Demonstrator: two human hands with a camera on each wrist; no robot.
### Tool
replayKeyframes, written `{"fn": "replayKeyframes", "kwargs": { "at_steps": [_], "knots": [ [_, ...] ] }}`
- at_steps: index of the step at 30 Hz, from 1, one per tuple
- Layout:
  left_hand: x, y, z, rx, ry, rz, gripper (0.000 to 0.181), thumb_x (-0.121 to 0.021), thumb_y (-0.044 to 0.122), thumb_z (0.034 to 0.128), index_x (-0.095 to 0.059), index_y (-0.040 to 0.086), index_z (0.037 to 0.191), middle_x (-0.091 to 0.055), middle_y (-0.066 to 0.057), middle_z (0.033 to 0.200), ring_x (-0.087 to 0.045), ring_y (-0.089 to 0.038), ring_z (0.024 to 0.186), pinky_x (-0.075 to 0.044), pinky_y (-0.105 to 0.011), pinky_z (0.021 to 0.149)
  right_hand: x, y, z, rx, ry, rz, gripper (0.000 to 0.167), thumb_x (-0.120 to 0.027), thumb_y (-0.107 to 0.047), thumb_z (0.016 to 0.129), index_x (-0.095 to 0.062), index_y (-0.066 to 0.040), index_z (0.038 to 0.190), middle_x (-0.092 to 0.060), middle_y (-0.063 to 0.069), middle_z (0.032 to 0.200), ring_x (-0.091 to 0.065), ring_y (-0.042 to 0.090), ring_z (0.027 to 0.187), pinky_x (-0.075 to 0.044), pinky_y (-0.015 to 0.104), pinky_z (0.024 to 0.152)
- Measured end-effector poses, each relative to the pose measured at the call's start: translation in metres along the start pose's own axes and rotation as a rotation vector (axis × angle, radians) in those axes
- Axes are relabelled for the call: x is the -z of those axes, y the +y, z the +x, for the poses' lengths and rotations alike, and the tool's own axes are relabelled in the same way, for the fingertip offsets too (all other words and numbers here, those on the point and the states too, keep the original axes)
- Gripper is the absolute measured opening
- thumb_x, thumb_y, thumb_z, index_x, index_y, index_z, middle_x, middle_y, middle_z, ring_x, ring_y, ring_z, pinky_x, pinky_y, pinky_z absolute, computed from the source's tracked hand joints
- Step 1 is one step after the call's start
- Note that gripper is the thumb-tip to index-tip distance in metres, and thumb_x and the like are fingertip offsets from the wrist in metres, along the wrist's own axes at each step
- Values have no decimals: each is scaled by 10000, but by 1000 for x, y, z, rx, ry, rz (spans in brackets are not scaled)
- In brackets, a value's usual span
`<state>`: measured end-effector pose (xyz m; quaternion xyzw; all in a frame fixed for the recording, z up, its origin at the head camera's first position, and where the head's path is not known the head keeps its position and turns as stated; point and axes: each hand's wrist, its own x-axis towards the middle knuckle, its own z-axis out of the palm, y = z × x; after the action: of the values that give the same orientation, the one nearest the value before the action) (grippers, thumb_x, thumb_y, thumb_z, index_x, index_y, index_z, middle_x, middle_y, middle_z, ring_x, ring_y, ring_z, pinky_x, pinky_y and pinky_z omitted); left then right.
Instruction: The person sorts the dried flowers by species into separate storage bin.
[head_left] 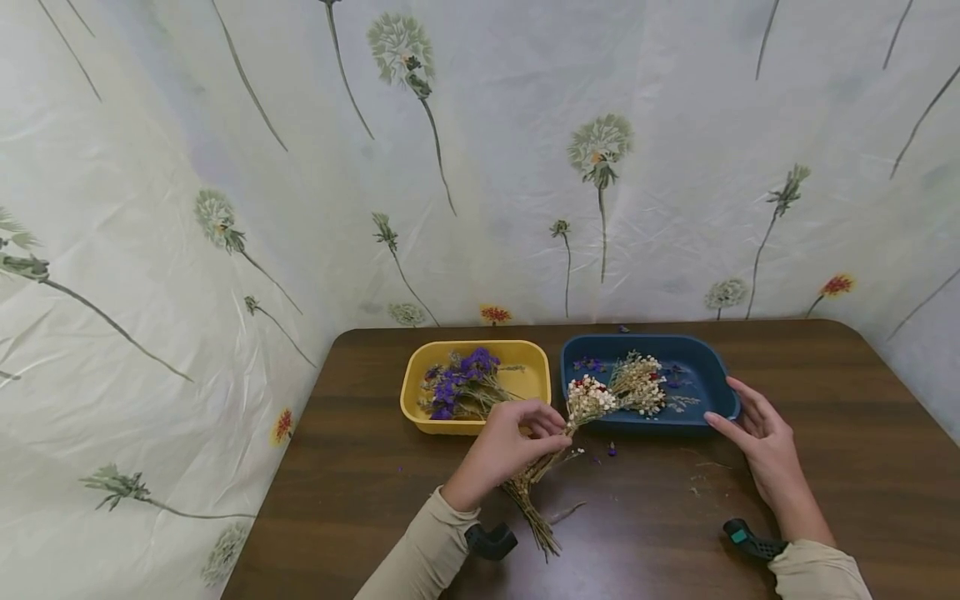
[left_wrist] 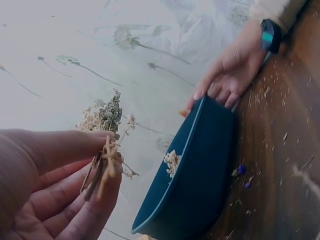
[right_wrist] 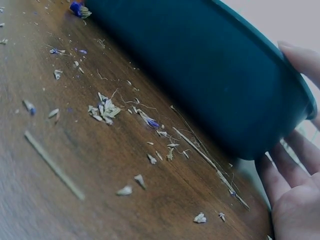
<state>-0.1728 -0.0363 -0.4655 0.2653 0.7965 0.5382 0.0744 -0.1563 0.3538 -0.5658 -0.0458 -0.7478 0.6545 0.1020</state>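
My left hand (head_left: pixel 517 442) pinches the stems of a small bunch of dried flowers (head_left: pixel 588 398) between thumb and fingertips. Its pale heads reach over the front rim of the blue tray (head_left: pixel 637 423). At the tray's right end, my right hand (head_left: pixel 768 450) grips the corner, thumb on the rim and fingers against the outer wall (right_wrist: pixel 190 80). Inside lie cream dried flowers (head_left: pixel 641 379) and some purple bits. Below my left hand, a bundle of brown stems (head_left: pixel 542 527) spreads over the table; the hand hides where it leads.
A yellow tray (head_left: pixel 536 371) holding purple dried flowers (head_left: pixel 461 383) stands left of the blue one. Fallen petals (right_wrist: pixel 104 109) and stem pieces (right_wrist: pixel 54 165) litter the brown table (head_left: pixel 337 500). Behind it hangs a flower-printed curtain (head_left: pixel 495 167).
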Motion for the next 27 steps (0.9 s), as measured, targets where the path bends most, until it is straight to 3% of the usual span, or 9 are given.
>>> {"fn": "replayKeyframes", "kwargs": {
  "at_steps": [5, 9, 13, 19, 27],
  "knots": [
    [0, -1, 18, -25, 6, 102, 116, -814, 194, 903, -752, 149, 990, -765, 22, 912, -665, 20, 777, -581, -219, 752, 1, 0, 0, 0, -2, 1, 702, -672, -144, 1010, -350, -254, 1625, -231, -92, 1722, -223, 73, 1587, -356, -8, 1023],
    [0, -3, 34, -4, -4, 167, 112, -804, 215, 915, -752, 173, 1004, -751, 48, 915, -644, 19, 781, -546, -185, 729, 1, 1, 0, 1, -7, 7, 703, -673, -151, 1010, -348, -248, 1626, -237, -90, 1720, -241, 62, 1575, -372, -13, 996],
    [-2, -3, 50, 12, -12, 213, 99, -792, 210, 926, -750, 178, 1010, -744, 61, 905, -637, 12, 770, -535, -179, 721, 0, 2, 0, 9, -12, 24, 705, -679, -144, 1006, -352, -232, 1625, -254, -78, 1715, -284, 23, 1533, -390, -17, 961],
    [-4, 2, 74, -21, -43, 278, 74, -771, 203, 944, -746, 164, 1003, -750, 59, 910, -645, 13, 761, -534, -164, 715, 0, 1, 0, 13, -10, 20, 700, -678, -148, 1007, -356, -242, 1623, -250, -82, 1716, -280, 33, 1537, -389, -15, 967],
    [-12, 3, 104, 8, -74, 361, 61, -787, 193, 930, -755, 151, 962, -768, 39, 905, -647, 5, 757, -516, -157, 719, 0, 1, 0, 14, -5, 19, 703, -682, -151, 1005, -358, -241, 1622, -251, -79, 1717, -284, 36, 1537, -385, -12, 980]
  ]
}}
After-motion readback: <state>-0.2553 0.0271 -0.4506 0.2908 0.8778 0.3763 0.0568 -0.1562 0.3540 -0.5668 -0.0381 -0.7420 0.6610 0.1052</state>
